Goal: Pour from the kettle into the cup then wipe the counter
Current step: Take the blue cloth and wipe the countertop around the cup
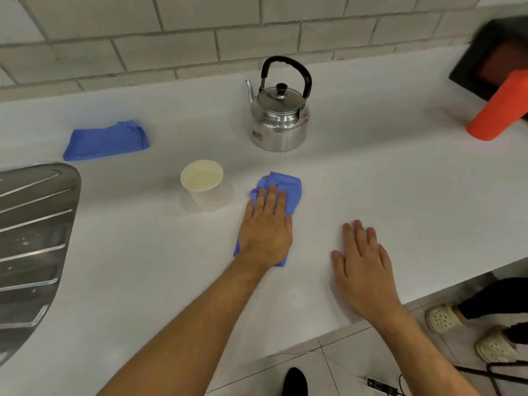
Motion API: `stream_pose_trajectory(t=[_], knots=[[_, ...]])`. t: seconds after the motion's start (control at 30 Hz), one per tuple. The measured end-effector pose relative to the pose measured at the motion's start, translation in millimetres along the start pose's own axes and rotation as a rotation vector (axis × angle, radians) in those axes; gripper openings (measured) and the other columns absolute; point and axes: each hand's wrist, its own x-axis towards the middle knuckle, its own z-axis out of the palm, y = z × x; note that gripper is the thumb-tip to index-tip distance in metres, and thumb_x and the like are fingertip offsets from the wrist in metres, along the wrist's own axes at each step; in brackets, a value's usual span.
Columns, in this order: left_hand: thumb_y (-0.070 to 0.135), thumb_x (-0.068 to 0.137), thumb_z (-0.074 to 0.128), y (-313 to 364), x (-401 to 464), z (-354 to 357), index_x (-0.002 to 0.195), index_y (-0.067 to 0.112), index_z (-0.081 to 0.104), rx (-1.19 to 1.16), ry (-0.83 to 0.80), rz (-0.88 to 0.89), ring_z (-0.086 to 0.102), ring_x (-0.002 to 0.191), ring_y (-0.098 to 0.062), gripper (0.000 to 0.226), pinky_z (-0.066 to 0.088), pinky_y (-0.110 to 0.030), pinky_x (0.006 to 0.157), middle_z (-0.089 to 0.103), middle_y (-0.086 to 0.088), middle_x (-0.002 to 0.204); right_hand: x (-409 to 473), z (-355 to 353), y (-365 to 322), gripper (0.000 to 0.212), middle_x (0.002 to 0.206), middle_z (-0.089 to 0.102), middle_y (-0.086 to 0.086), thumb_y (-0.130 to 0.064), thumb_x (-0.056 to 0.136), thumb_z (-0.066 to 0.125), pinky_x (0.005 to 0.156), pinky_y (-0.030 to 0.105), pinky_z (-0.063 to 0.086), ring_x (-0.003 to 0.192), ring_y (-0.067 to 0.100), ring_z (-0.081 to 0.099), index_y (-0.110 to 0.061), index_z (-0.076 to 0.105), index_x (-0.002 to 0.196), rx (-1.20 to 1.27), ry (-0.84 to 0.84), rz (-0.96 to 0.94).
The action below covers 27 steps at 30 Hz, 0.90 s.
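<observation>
Two hands lie on our desk (400, 181): left hand (265, 230) flat, pressing the soft, limp blue cloth (285, 185) beside the filled cup (204, 184); right hand (363, 261) spread, empty; we'd pinch the cloth's bunched edge to lift

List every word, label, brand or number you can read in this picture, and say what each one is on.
No text can be read.
Kettle: a small dark label low on its side, too small and blurred to read.
Cup, both blue cloths, orange container, counter and tiled wall: no print visible.
</observation>
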Motion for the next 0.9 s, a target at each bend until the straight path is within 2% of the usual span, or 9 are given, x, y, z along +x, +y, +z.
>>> stream_pose_trajectory(t=[0.13, 0.2, 0.27, 0.3, 0.37, 0.47, 0.6, 0.73, 0.9], knots=[[0.035, 0.101, 0.019, 30, -32, 8, 0.153, 0.011, 0.01, 0.007, -0.02, 0.204, 0.003, 0.149, -0.025, 0.058, 0.002, -0.041, 0.121, 0.006, -0.009, 0.162, -1, 3, -2, 0.068, 0.166, 0.012, 0.009, -0.043, 0.097, 0.017, 0.12, 0.042, 0.017, 0.153, 0.03, 0.011, -0.012, 0.015, 0.157, -0.035, 0.037, 0.001], [0.035, 0.099, 0.023, 28, -72, 8, 0.15, 0.01, 0.024, -0.031, -0.009, 0.276, 0.016, 0.147, -0.025, 0.057, 0.014, -0.044, 0.12, 0.019, -0.009, 0.159, 0, 4, 3, 0.064, 0.166, 0.011, 0.008, -0.043, 0.1, 0.02, 0.12, 0.042, 0.017, 0.153, 0.029, 0.01, -0.013, 0.016, 0.157, 0.003, 0.034, -0.018], [0.033, 0.098, 0.029, 13, -101, 8, 0.146, 0.01, 0.036, -0.081, 0.024, 0.261, 0.027, 0.144, -0.024, 0.054, 0.026, -0.042, 0.117, 0.031, -0.008, 0.156, 0, 3, 10, 0.064, 0.166, 0.009, 0.007, -0.044, 0.101, 0.029, 0.12, 0.044, 0.017, 0.153, 0.029, 0.007, -0.016, 0.018, 0.157, 0.021, 0.046, -0.007], [0.033, 0.098, 0.029, 5, -105, 8, 0.145, 0.011, 0.038, -0.093, 0.03, 0.223, 0.03, 0.143, -0.023, 0.054, 0.026, -0.041, 0.116, 0.033, -0.007, 0.155, 0, 2, 13, 0.065, 0.166, 0.009, 0.007, -0.046, 0.1, 0.03, 0.12, 0.044, 0.016, 0.153, 0.029, 0.006, -0.017, 0.018, 0.157, 0.02, 0.053, 0.012], [0.035, 0.098, 0.023, -7, -93, 4, 0.148, 0.012, 0.031, -0.079, 0.016, 0.122, 0.024, 0.145, -0.022, 0.056, 0.02, -0.037, 0.119, 0.026, -0.005, 0.157, 0, 1, 16, 0.069, 0.166, 0.009, 0.007, -0.052, 0.098, 0.021, 0.121, 0.044, 0.015, 0.153, 0.029, 0.006, -0.017, 0.016, 0.157, -0.001, 0.057, 0.047], [0.038, 0.1, 0.015, -10, -40, 0, 0.153, 0.014, 0.009, -0.023, 0.01, 0.024, 0.005, 0.149, -0.022, 0.058, 0.008, -0.036, 0.121, 0.005, -0.005, 0.162, 0, 2, 14, 0.077, 0.167, 0.006, 0.007, -0.057, 0.092, 0.004, 0.122, 0.043, 0.012, 0.153, 0.029, 0.003, -0.019, 0.009, 0.158, -0.045, 0.055, 0.048], [0.037, 0.102, 0.02, -2, 35, 0, 0.153, 0.013, 0.008, -0.01, 0.01, -0.024, 0.003, 0.149, -0.026, 0.058, 0.007, -0.04, 0.12, 0.004, -0.008, 0.163, -1, 5, 11, 0.074, 0.166, 0.009, 0.008, -0.055, 0.094, 0.007, 0.122, 0.043, 0.014, 0.153, 0.028, 0.006, -0.017, 0.01, 0.158, -0.051, 0.092, 0.068], [0.036, 0.102, 0.021, 24, 68, 1, 0.153, 0.014, 0.008, 0.018, -0.01, 0.059, 0.003, 0.149, -0.026, 0.057, 0.005, -0.041, 0.12, 0.004, -0.008, 0.162, -2, 7, 11, 0.073, 0.166, 0.007, 0.008, -0.052, 0.095, 0.017, 0.121, 0.042, 0.015, 0.153, 0.027, 0.007, -0.015, 0.007, 0.157, -0.005, 0.133, 0.096], [0.037, 0.101, 0.022, 54, 16, 11, 0.153, 0.018, 0.013, -0.005, -0.027, 0.359, 0.003, 0.149, -0.021, 0.055, 0.002, -0.038, 0.121, 0.009, -0.004, 0.162, -1, 7, 13, 0.072, 0.166, 0.009, 0.008, -0.05, 0.096, 0.019, 0.121, 0.04, 0.014, 0.153, 0.025, 0.008, -0.013, 0.011, 0.157, -0.01, 0.144, 0.069]])
